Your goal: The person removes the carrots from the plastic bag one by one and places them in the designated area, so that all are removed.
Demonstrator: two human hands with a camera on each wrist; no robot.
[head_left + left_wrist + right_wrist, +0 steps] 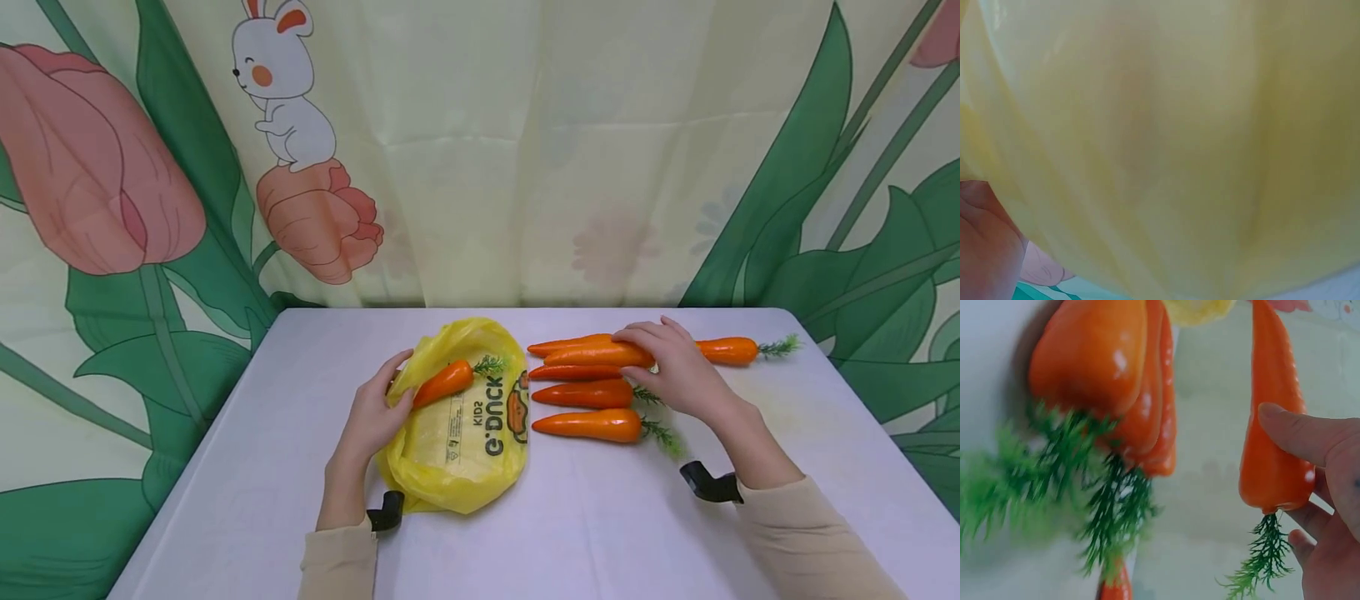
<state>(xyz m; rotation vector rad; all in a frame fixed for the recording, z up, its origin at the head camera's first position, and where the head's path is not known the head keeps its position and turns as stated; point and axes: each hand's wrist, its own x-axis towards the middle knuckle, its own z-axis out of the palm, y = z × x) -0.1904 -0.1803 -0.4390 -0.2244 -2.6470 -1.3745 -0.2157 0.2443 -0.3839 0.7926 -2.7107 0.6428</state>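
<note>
My right hand (675,362) grips an orange toy carrot (596,357) with a green leafy top. In the right wrist view the thumb lies across this carrot, lifted apart from the others. Below and beside it, several more carrots (588,426) lie in a row on the table, tips to the left. At the left, a yellow plastic bag (465,492) lies with its mouth spread. My left hand (378,412) holds the bag's left rim, thumb on the inner side. One carrot (447,383) rests in the bag's mouth, near that thumb. Yellow plastic fills most of the left wrist view.
Another carrot (727,351) lies farther right, partly behind the right hand. A white cloth covers the table (585,517). Behind its far edge hangs a printed curtain (465,167) with tulips and a rabbit. Black wrist mounts (711,483) sit at both wrists.
</note>
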